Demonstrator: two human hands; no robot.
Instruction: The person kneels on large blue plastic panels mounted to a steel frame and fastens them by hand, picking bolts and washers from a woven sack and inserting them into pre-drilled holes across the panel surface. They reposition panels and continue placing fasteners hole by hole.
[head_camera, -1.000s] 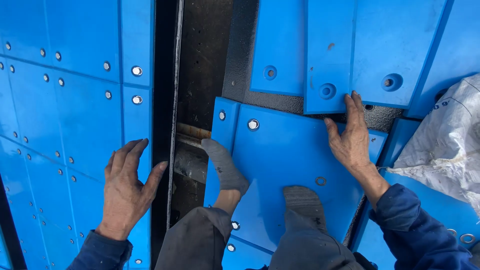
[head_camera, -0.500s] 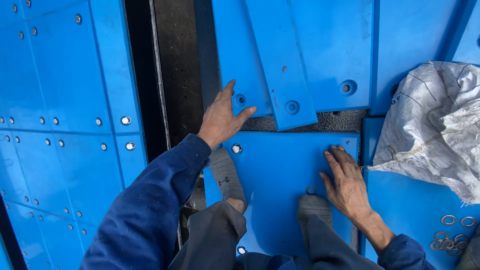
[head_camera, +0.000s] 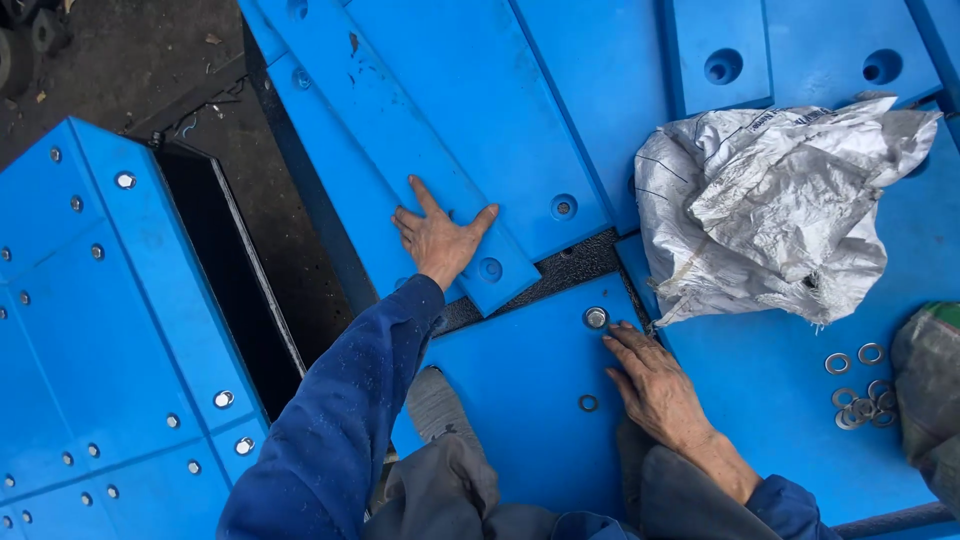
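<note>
Left hand lies flat, fingers spread, on a narrow blue plank; right hand rests open on a blue panel beside a bolt, grasping nothing.

The long plank and the panels are plain bright blue, the crumpled sack is off-white with faint dark print, the washers are silver-grey, the sleeve is dark navy with pale specks, and the floor is dirty grey-black.
</note>
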